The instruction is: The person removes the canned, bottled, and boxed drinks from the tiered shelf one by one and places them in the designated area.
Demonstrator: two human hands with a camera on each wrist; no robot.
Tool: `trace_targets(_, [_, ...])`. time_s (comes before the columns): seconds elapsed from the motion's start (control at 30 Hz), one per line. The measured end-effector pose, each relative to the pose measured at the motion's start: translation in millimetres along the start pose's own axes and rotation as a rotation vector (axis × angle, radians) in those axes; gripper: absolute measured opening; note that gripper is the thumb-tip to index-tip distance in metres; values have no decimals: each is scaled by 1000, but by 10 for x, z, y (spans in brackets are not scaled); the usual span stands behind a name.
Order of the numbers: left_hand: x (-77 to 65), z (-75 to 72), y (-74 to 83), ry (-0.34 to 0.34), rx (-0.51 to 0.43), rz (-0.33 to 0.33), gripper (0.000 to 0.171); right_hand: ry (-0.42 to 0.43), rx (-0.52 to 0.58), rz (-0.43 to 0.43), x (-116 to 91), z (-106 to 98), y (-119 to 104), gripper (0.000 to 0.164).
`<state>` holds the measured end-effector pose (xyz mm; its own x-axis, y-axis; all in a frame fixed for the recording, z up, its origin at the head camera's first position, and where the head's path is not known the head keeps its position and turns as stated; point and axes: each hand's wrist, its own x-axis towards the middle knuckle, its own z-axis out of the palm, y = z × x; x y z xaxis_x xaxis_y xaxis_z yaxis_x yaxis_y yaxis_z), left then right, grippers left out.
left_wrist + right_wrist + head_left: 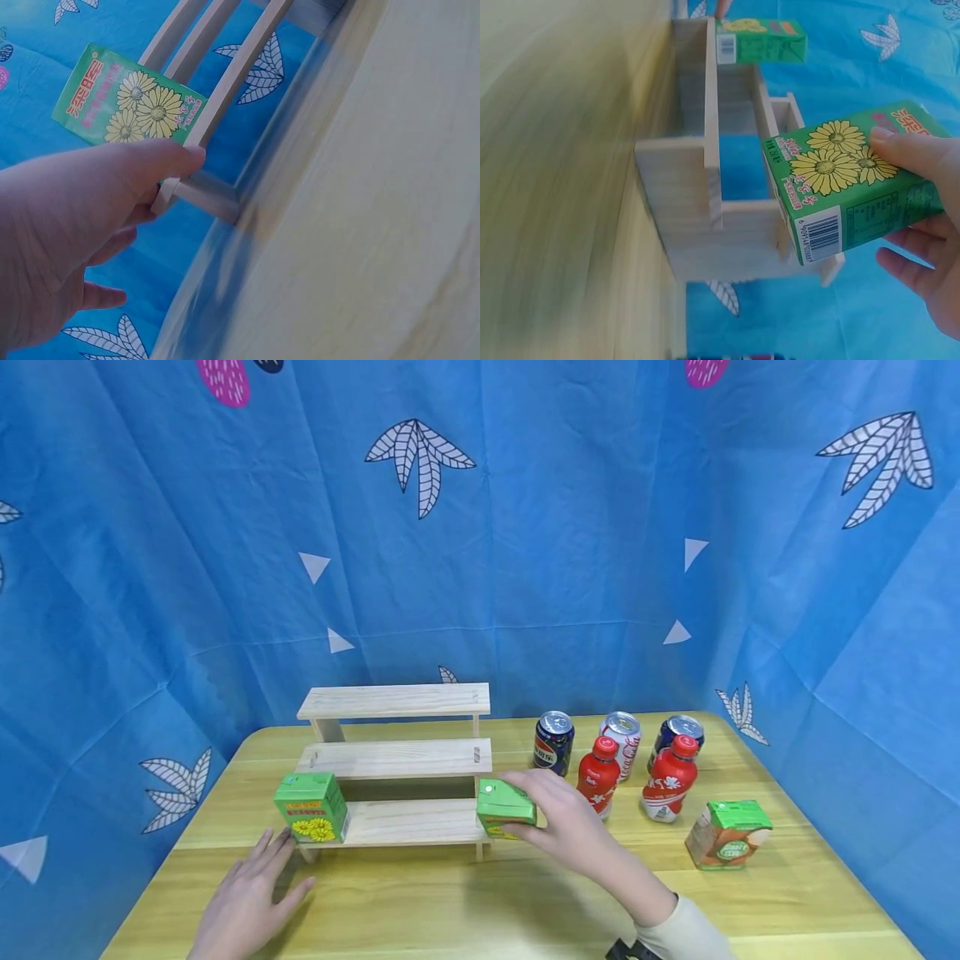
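A three-step wooden shelf [412, 821] stands on the table. On the left end of its lowest step sits a green drink carton [310, 810] with yellow flowers. My left hand [249, 897], fingers extended, is beside that end, its fingertips near the step's front corner; the left wrist view has the thumb at the wood. With my right hand [562, 820] I grip a second green flower carton [847, 176] by its sides, at the lowest step's right end. In the right wrist view, this carton looks raised off the step and tilted.
Right of the shelf stand dark blue cans, one can [553, 743] nearest it, and a white Coca-Cola can [621, 735]. Two red bottles, a left bottle [598, 777] and a right bottle [670, 779], stand before them. A green-and-brown carton [727, 835] is farther right. Blue curtain [480, 568] surrounds the table.
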<state>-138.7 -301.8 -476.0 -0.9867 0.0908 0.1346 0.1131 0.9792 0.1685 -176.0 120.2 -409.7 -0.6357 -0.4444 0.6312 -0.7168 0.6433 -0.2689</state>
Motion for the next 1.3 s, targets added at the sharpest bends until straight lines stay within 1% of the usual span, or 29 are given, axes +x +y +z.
trace_targets(0.13, [-10,-1,0,12,1,4,79,15,-15,11,-94,-71,85,64])
trace_targets(0.33, [-11,-1,4,14,2,2,77,5,-45,53,-286,-174,218,69])
trace_targets(0.53, [-11,-6,0,13,2,-1,76,6,-75,72,-462,-258,310,70])
trace_targets(0.7, [-11,1,-5,8,2,1,76,4,-96,69,-588,-310,399,69])
trace_targets(0.97, [8,13,1,18,0,13,76,-29,-125,65,-762,-419,523,73])
trace_targets(1.07, [-2,9,0,29,-5,20,77,-39,-138,68,-812,-456,564,75])
trace_targets(1.3, [-19,11,-11,35,-9,26,77,-58,-145,62,-893,-542,641,72])
